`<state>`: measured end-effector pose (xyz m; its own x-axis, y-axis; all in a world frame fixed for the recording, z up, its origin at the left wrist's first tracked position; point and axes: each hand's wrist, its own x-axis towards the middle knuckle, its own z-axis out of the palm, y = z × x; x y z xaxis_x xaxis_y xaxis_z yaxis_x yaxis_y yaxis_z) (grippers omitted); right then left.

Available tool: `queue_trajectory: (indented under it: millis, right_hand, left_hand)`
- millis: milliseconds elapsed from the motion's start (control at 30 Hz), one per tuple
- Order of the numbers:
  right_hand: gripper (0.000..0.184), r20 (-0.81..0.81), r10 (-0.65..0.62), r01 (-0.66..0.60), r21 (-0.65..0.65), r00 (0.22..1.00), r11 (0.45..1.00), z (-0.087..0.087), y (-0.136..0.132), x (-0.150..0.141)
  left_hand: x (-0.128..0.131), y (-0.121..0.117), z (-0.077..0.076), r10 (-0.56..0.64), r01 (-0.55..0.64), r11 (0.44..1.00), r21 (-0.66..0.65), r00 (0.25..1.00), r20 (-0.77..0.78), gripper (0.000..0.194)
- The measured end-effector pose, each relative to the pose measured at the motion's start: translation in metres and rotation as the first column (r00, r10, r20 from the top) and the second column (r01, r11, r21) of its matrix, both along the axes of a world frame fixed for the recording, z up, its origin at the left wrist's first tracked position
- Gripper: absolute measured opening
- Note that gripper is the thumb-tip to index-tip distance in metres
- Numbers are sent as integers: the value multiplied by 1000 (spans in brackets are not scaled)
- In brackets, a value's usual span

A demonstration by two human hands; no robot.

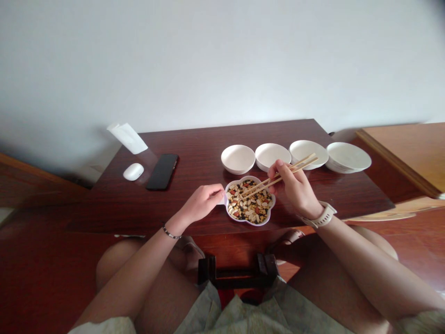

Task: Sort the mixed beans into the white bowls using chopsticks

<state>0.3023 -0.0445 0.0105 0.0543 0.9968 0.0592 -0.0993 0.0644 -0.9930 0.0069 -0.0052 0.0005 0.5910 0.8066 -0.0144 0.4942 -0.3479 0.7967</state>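
Observation:
A flower-shaped dish (273, 211) with a short handle lies near the table's front edge, filled with mixed nuts, beans and seeds (252, 204). My left hand (203, 202) is closed on the dish's handle at its left side. In my right hand (292, 185) is a pair of wooden chopsticks (266, 183), slanting down to the left with their tips among the nuts and beans. Whether the tips pinch a piece is too small to tell. Behind the dish stands a row of several white bowls, with the leftmost bowl (238, 159) and the rightmost bowl (348, 157) at its ends.
On the left of the dark wooden table (194, 153) lie a black phone (162, 171), a white rounded case (133, 171) and a white paper packet (128, 138). A wall rises behind the table. A lighter wooden cabinet (406, 148) stands to the right.

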Motion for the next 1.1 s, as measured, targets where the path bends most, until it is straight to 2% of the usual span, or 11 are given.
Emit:
queue_trajectory:
  millis: [367, 700, 900, 1100]
  right_hand:
    - [53, 86, -21, 13, 89, 996, 996, 2, -3, -2]
    - [54, 35, -76, 73, 57, 997, 996, 8, -4, -3]
    - [55, 39, -17, 17, -2, 999, 1000, 4, -3, -2]
    - [55, 59, -70, 70, 10, 996, 998, 10, -4, 0]
  left_hand:
    - [0, -1, 0, -1, 1, 1000, 7, 1000, -4, 39]
    - [1, -2, 4, 9, -9, 1000, -6, 1000, -8, 39]
    - [2, -2, 4, 12, -12, 1000, -12, 1000, -15, 39]
    - [2, -3, 4, 7, -7, 1000, -6, 1000, -21, 39]
